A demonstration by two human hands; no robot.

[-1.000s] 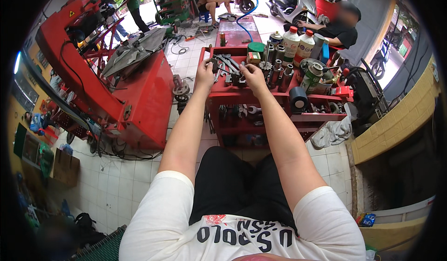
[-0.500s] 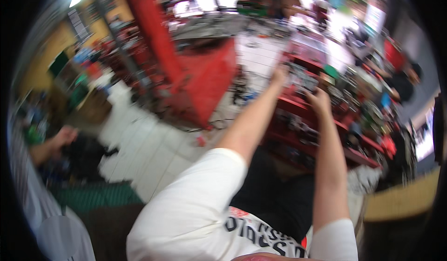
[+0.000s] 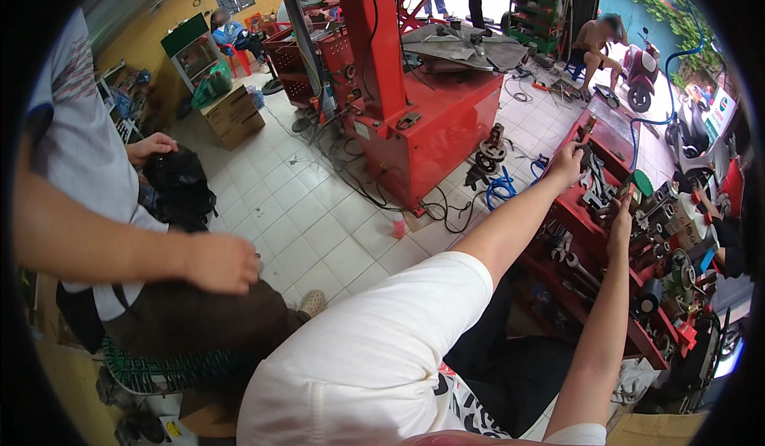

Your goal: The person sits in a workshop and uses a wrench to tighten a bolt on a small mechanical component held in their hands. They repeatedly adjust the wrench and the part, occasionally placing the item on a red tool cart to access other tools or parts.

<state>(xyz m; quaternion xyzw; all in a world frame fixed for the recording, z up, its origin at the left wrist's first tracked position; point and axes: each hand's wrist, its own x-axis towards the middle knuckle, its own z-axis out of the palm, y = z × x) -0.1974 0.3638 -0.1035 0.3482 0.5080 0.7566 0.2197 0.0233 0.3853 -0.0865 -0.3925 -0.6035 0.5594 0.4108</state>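
— What is being seen, from the largest thing down?
— A red machine point(image 3: 448, 145) is standing on the tiled floor, and to its right a red tool cart point(image 3: 609, 159) is being reached over by two bare hands.
— How are the hands being placed?
— The left hand point(image 3: 566, 166) is being held at the cart's left edge, the right hand point(image 3: 620, 224) above its near edge. Metal wrenches point(image 3: 594, 178) are lying between them, in the top of the cart, and a green-lidded tub point(image 3: 640, 181) is standing just beyond the right hand.
— Is anything being gripped?
— A small dark piece point(image 3: 586, 154) is apparently being pinched by the left fingertips; what the right fingers are doing cannot be told, as their tips are being hidden.
— And the handling?
— The wrenches are being judged stiff, fairly heavy and possibly slippery with grease, best taken mid-shaft; the dark piece is being judged hard and light enough for a pinch on opposite sides.
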